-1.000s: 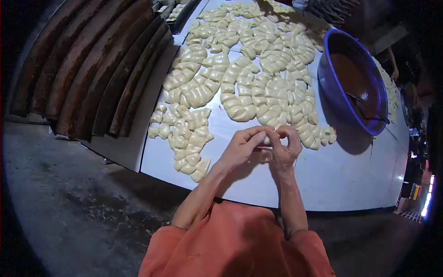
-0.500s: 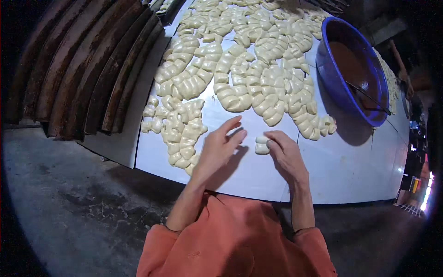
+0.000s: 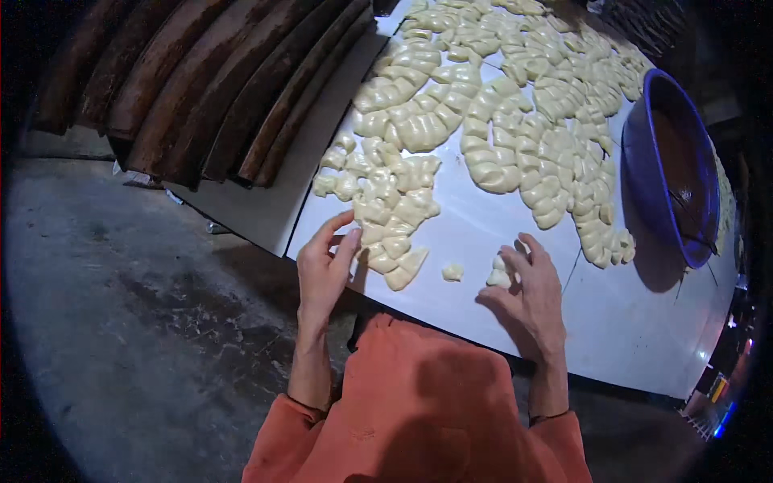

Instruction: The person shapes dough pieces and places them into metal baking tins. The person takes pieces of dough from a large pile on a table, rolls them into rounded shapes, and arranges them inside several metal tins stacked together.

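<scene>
**Right hand (image 3: pixel 533 291) parted around a small white lump (image 3: pixel 498 276)**

In the head view, I see that hand's fingers and thumb spread on either side of the lump, which sits on the white tabletop (image 3: pixel 636 330); whether they touch it I can't tell. A yellowish scrap (image 3: pixel 452 273) lies alone to its left. The left hand (image 3: pixel 320 272) is open too, thumb and forefinger apart, right beside the near-left dough cluster (image 3: pixel 392 211); contact is unclear. Larger dough sheets (image 3: pixel 555 153) spread farther up the table. A blue-purple basin (image 3: pixel 644 153) of something brown stands over on the right, and dark curved troughs (image 3: pixel 217 105) lie side by side at left.
</scene>
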The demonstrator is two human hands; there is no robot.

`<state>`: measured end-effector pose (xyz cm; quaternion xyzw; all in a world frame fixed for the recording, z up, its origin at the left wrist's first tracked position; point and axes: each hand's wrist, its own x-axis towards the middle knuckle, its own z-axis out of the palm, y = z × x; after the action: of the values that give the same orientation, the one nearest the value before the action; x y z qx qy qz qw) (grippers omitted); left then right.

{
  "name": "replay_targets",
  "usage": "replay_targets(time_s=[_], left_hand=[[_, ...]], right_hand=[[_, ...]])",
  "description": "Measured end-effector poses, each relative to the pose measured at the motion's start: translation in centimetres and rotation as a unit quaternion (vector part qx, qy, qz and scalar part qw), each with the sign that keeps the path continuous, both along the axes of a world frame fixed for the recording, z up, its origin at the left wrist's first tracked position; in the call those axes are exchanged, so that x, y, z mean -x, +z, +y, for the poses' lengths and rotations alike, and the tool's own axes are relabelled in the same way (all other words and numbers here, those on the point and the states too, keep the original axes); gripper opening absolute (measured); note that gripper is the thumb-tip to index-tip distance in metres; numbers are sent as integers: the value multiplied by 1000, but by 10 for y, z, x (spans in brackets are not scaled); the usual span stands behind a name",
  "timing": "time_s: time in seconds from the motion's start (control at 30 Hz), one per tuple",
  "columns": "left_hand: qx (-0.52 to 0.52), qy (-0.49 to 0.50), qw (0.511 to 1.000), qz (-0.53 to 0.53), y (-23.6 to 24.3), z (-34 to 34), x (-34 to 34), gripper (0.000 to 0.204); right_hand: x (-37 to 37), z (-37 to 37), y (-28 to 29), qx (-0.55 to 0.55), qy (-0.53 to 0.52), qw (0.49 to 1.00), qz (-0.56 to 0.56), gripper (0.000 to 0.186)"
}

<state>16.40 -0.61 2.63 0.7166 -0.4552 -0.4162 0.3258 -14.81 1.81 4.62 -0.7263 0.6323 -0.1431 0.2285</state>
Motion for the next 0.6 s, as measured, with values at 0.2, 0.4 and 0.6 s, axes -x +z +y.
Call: replay_targets(time_s=[0.2,0.4,0.6], left_hand=[[177,-146,963,-143,-16,14,-1,30],[190,-325,892,-249,-28,15,-3,34],[208,-328,885,-257,-41,17,-9,37]], right_hand=[[-72,0,-28,59,115,992,-11,65],[-111,-12,-49,91,162,982,-28,37],[-101,-8,-30,-215,97,945,-224,14]])
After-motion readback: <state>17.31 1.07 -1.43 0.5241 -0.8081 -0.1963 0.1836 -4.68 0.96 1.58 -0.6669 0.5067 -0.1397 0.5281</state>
